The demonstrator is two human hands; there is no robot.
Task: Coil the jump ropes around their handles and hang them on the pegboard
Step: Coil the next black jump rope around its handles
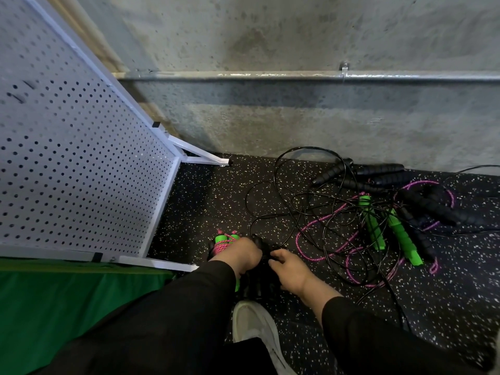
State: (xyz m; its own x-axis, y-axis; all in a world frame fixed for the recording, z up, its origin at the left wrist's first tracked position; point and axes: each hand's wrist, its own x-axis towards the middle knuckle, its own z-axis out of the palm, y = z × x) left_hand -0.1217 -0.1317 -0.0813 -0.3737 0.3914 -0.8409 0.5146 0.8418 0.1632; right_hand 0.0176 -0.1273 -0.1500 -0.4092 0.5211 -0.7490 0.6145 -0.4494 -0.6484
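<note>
Both hands work low over the speckled floor (205, 201), close together. The left hand (238, 254) has its fingers curled down around a dark bundle (257, 280) of black handles and cord — beside it lies a coiled rope (224, 243), 2 green handles wrapped in pink cord, touching that hand. The right hand (288, 269) also has its fingers bent and pinches the same dark bundle near its top, where black cord (270, 190) runs off in loose loops.

To the right lies a tangled pile: 2 loose green handles (400, 234) with pink cord (324, 239) spread on the floor, and about 5 black handles (378, 171) — the exact count is hard to tell in the tangle. The white pegboard (75, 163) stands at the left, nothing hanging on the part in view. 1 pale shoe (254, 326) sits below the hands
</note>
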